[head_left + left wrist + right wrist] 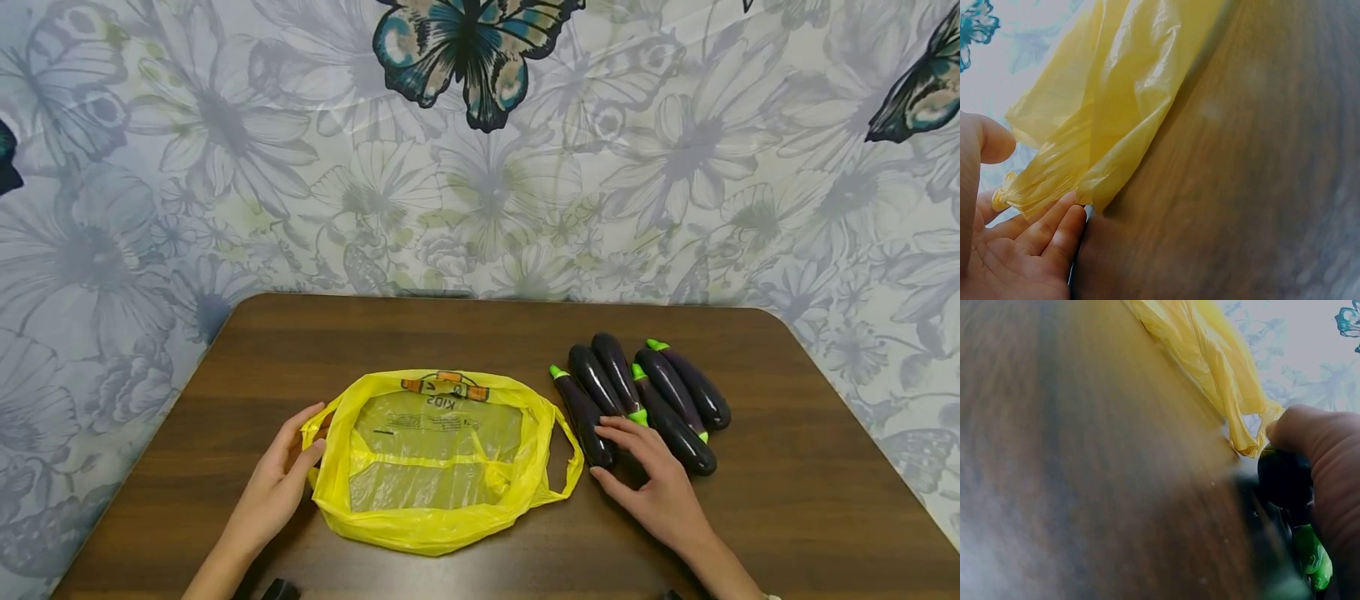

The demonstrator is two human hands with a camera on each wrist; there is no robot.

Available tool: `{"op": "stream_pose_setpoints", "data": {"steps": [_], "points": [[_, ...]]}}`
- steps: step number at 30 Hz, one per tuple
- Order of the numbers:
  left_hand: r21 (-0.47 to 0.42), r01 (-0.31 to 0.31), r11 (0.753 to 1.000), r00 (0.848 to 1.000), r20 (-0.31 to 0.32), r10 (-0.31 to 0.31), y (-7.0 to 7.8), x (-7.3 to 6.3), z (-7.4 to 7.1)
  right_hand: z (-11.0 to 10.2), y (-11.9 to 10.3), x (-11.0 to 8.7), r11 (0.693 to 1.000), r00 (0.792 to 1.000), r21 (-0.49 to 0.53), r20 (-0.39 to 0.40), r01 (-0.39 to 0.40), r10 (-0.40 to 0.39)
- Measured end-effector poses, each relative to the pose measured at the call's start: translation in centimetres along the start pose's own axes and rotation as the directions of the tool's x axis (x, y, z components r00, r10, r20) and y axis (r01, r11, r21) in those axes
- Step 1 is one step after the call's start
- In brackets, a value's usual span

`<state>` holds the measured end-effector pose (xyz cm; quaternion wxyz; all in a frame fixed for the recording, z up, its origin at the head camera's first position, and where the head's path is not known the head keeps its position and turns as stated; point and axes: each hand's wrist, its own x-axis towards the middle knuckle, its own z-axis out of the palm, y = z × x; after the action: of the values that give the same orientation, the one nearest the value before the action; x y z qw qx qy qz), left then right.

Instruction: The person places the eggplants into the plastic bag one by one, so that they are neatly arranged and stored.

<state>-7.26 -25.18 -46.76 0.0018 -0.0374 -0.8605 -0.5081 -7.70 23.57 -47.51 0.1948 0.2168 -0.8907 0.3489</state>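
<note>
A yellow plastic bag [420, 529] stands on the table with its wide mouth facing up, two handles out at the sides. My left hand [281, 475] is at the bag's left handle, its straight fingers against the plastic and the thumb apart from them, as the left wrist view shows. On the right lie several dark, glossy eggplants [678, 429] with bright green caps. My right hand [648, 479] reaches over the leftmost eggplant [581, 408], fingers loosely extended at its near end and thumb beside it. In the right wrist view that eggplant [1285, 478] is partly behind the thumb.
The brown wooden table [795, 467] has rounded far corners and stands against a wall [495, 217] patterned with flowers and butterflies. The bag's right handle [573, 467] loops out close to the leftmost eggplant. A small black object [281, 590] shows at the bottom edge.
</note>
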Motion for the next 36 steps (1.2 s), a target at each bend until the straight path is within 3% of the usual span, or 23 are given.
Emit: {"op": "stream_pose_setpoints", "data": {"steps": [10, 36], "points": [[0.008, 0.018, 1.000, 1.000, 0.009, -0.018, 0.21, -0.11, -0.09, 0.05, -0.20, -0.03, 0.998, 0.999, -0.044, 0.004, 0.044, -0.044], [0.018, 0.029, 0.999, 0.999, 0.013, -0.029, 0.12, -0.07, -0.16, -0.04, -0.35, -0.19, 0.997, 0.997, -0.083, -0.072, -0.003, -0.003]]}}
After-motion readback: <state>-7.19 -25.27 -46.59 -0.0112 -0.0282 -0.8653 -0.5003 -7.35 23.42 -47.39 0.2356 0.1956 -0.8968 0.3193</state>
